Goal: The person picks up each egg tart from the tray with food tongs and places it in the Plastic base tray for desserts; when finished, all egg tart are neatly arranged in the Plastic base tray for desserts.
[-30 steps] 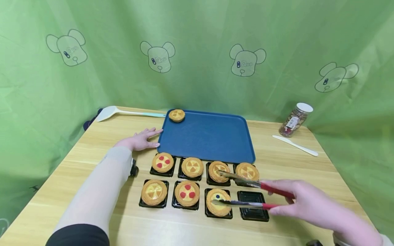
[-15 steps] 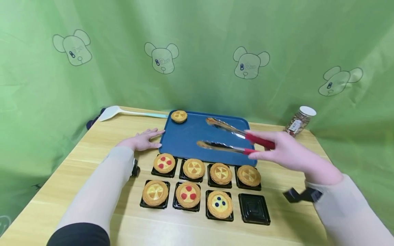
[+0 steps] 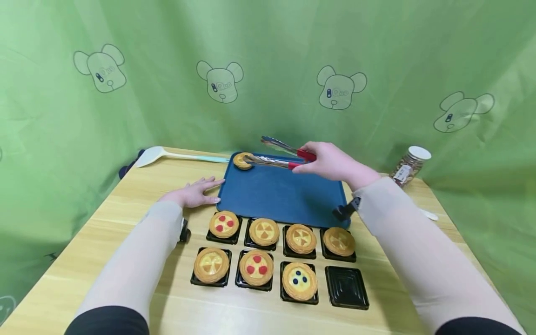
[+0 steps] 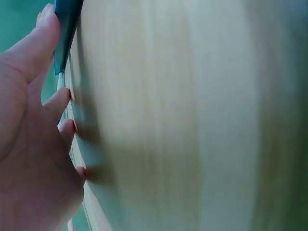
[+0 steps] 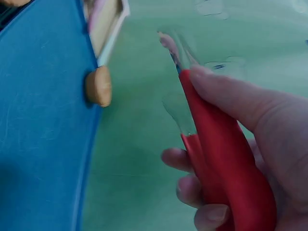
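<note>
My right hand grips red-handled metal tongs above the far part of a blue tray. The tongs' arms are spread, and in the head view one tip overlaps the edge of an egg tart in the tray's far left corner; the right wrist view shows that tart apart from the tongs. With fingers spread, my left hand rests on the table at the tray's left edge, its fingertips touching the tray side. Several tarts sit on black plastic bases in two rows before the tray.
A bare black base ends the near row at the right. Behind the left hand lies a white spatula with a pale green handle. A lidded jar stands at the back right, by a white knife partly behind the right sleeve.
My right hand has carried the tongs from over the right-hand tarts up and left, across the tray to its far left corner. The left hand stays at the tray's edge.
</note>
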A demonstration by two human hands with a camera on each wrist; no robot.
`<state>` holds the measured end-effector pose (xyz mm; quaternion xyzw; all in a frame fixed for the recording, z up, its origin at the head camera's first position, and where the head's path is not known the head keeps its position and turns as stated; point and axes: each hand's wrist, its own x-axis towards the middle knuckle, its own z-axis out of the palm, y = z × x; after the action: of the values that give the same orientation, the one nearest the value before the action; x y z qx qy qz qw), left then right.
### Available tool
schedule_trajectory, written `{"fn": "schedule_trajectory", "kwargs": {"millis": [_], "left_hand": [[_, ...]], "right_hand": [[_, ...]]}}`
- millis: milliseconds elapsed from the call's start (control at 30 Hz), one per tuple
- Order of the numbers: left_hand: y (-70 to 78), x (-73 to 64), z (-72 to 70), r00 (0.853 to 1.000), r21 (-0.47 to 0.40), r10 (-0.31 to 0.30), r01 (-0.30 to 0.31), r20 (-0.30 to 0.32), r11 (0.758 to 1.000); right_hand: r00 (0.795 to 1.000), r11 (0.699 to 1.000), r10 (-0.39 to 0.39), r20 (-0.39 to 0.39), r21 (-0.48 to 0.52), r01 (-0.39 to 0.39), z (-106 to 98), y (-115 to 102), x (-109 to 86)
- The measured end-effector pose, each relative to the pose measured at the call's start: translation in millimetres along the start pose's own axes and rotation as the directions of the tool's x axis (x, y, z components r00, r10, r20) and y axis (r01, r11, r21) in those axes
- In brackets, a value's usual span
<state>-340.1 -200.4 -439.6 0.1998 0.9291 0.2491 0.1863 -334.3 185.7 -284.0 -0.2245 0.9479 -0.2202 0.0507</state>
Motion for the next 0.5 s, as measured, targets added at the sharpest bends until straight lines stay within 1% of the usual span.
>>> {"fn": "schedule_trajectory", "kwargs": {"millis": [100,233,367,500], "left_hand": [[1.1,-1.0,-1.1,1.000,-0.004,-0.002,0.002,-0.004,1.000],[2.4,-1.8,-1.7,1.000,-0.006,-0.004,0.004,-0.006,1.000],[2.6,-2.4,-1.8,1.000,-0.008,-0.008,0.008,-0.006,1.000],[2.2,-2.7,-0.9,1.000,-0.008,-0.003,0.003,-0.007,1.000]], "right_hand": [[0.999,0.999,0.037,-0.013,-0.008,-0.038,15,4,21.5],[0.996,0.996,0.089,-0.013,-0.024,-0.090,35,8,43.2],[0.991,0.990,0.134,0.001,-0.043,-0.133,52,10,58.1],[0.985,0.984,0.170,0.021,-0.051,-0.169,68,8,68.2]]}}
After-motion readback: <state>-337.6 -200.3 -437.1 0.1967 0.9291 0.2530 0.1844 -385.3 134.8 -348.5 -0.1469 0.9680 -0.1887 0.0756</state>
